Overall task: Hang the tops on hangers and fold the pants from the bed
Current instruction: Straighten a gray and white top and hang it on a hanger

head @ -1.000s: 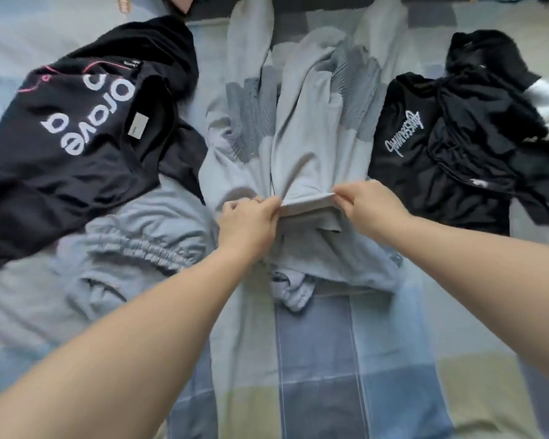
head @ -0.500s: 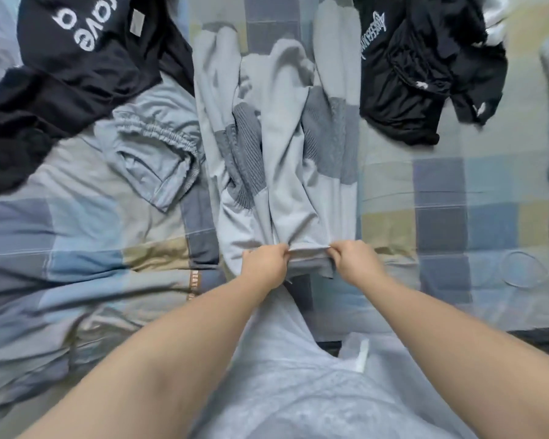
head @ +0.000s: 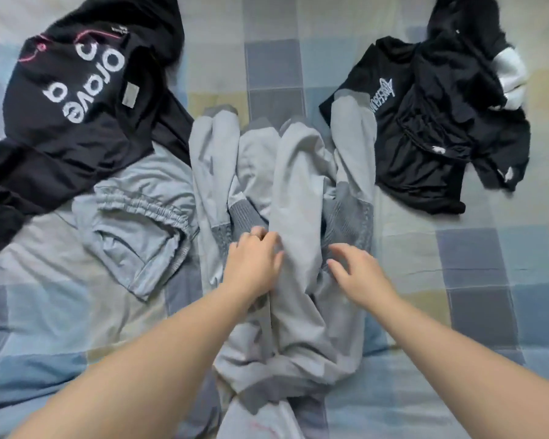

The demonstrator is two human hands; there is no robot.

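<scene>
Checked bedding in blue, grey and pale yellow covers the bed (head: 476,299), which fills the view. The light grey pants (head: 298,191) lie at the centre, running from six o'clock toward twelve. Their cuffs are at the far end and darker ribbed panels sit partway up, so they seem laid out lengthwise and ready for flattening and folding. The left hand (head: 254,264), a ring (head: 256,237) on one finger, rests on the fabric just left of the middle crease with its fingers relaxed, gripping nothing. It is probably pressing the cloth smooth. The right hand (head: 358,274) is spread and released just right of that crease, and I cannot tell whether its fingertips touch the fabric or hover above it. Four leg-like strips fan toward twelve o'clock, and it is unclear whether this is one doubled pair or two pairs. The waistband end bunches at six o'clock and runs out of view. At ten o'clock lies a black top with white block lettering (head: 76,90), and a second pair of grey elastic-waisted pants (head: 133,223) lies at nine, partly tucked under it. At two o'clock a black top with white script (head: 425,128) is crumpled with other dark cloth and a white piece (head: 511,71), too tangled to separate. No hangers are visible.
</scene>
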